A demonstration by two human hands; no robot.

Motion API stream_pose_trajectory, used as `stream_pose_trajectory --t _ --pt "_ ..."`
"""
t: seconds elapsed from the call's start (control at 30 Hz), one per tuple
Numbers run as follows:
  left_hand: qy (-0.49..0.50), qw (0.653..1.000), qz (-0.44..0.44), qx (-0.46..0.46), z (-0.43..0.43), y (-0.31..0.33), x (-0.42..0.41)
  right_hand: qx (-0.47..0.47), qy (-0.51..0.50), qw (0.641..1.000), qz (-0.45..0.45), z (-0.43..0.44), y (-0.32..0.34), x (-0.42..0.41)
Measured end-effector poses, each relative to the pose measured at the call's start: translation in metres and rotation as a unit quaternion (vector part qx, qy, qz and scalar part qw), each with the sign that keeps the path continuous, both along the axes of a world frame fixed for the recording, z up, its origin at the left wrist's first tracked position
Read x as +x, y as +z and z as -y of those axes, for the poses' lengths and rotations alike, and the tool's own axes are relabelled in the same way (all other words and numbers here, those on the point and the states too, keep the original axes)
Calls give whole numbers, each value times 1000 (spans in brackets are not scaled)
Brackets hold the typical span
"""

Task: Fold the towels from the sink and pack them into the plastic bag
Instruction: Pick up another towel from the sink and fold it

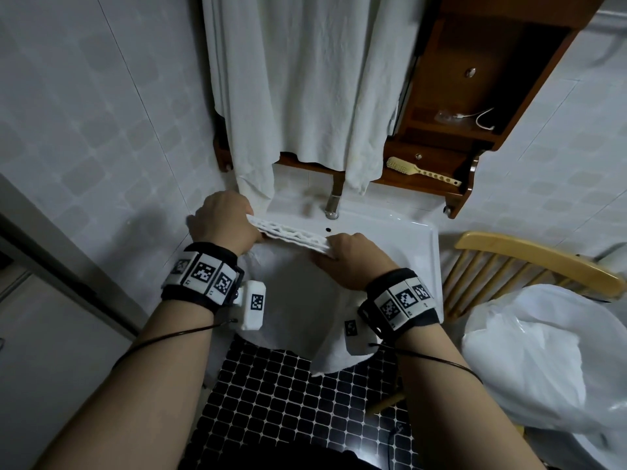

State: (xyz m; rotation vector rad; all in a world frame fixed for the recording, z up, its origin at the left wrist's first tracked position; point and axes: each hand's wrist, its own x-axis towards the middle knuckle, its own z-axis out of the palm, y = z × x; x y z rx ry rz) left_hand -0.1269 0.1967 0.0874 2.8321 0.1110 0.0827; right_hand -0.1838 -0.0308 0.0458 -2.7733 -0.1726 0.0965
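A folded white towel (288, 232) is held edge-on above the white sink (417, 239). My left hand (222, 222) grips its left end. My right hand (353, 259) grips its right end, fingers curled over the stacked layers. More white towel (298, 300) lies loose in the basin below, one corner hanging over the sink's front edge. A translucent white plastic bag (529, 354) sits crumpled at the right, on or beside a wooden chair (529, 262); its opening is not clear from here.
A large white cloth (305, 79) hangs over the mirror above the tap (332, 205). A wooden wall cabinet (475, 96) at the upper right holds a brush (417, 171) on its shelf. Tiled walls close in on both sides; black mosaic floor lies below.
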Motion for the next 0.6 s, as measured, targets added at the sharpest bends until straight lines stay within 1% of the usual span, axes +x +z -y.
stream_pose_trajectory --t 0.03,0.07,0.1,0.17,0.23,0.3,0.37,0.43,0.5,0.53,0.6 --pt "14 998 -3 66 2 -2 0 11 8 1000 7 -4 4 0" --pt "5 995 -5 102 4 -4 0 22 13 999 20 -7 8 0" --pt "-37 995 0 97 5 -6 -1 28 17 999 36 -11 10 0" --pt "-173 985 -10 19 5 -9 -3 1 21 997 72 -20 13 -3" --pt "-269 960 -45 -58 12 -6 -13 -29 29 992 118 -29 15 -5" --pt "-310 943 -55 -102 21 -6 -18 5 35 987 156 -33 17 -6" --pt "-329 938 -43 -104 24 -9 -17 46 35 985 164 -30 16 -6" --pt "-332 937 -38 -96 21 -13 -12 68 34 986 146 -23 12 -8" --pt "-331 939 -57 -72 18 -16 -9 84 35 990 109 -18 7 -13" --pt "-329 940 -63 -63 18 -17 -9 76 35 993 81 -14 2 -15" --pt "-332 939 -69 -62 18 -20 -9 20 26 999 0 -6 -13 -16"
